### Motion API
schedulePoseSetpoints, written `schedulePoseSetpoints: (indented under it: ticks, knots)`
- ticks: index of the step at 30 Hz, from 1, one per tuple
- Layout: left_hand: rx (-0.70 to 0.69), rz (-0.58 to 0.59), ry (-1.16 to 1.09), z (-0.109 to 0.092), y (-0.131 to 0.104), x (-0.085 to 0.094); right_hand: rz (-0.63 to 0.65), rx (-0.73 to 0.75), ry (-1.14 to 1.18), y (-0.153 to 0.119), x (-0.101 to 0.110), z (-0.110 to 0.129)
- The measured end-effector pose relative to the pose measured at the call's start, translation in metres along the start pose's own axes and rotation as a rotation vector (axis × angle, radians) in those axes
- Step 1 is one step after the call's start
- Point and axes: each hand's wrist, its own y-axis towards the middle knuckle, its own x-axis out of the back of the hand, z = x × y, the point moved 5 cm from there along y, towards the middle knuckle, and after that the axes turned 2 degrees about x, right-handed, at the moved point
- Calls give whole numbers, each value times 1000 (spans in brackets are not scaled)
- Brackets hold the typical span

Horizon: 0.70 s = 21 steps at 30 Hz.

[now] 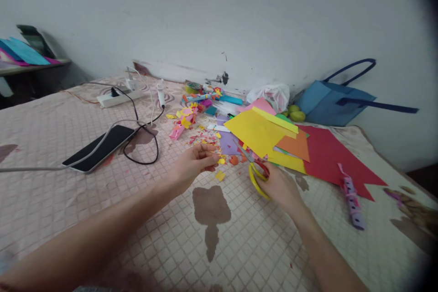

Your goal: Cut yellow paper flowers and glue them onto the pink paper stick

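Note:
My right hand (278,188) grips yellow-and-red-handled scissors (256,169), whose blades point up-left toward a stack of coloured paper sheets (263,133). My left hand (193,164) pinches a small yellow paper scrap (219,160) between its fingertips, just left of the scissors. Another yellow scrap (220,175) lies on the quilted bedspread (137,219) below it. A small orange cut-out (233,160) rests between both hands.
A phone (99,147) on a cable lies left, with a power strip (118,96) behind it. Paper scraps, markers and tape clutter the back centre (201,100). A red sheet (331,157), a purple paper roll (352,200), a blue bag (328,102) and a white plastic bag (270,93) lie right.

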Motion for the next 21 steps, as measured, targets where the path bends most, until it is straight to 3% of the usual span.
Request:
schedulePoseSetpoints:
  ticks: [4,7,9,12,15,21]
  knots:
    - [44,18,-65,5,-3,-5,-118,95,33,2,5,-7]
    - [38,24,-36,6,-7,-10,-255,146,246,-3,17,4]
    - [-3,26,25,6,-10,-13,-180,207,552,-9,17,22]
    - [-71,28,114,7,-14,-18,67,262,886,-19,8,54]
    - [-91,62,154,10,-16,-23,105,256,962,-24,3,69]
    - [-101,128,237,12,-17,-27,136,165,1055,-19,-4,60]
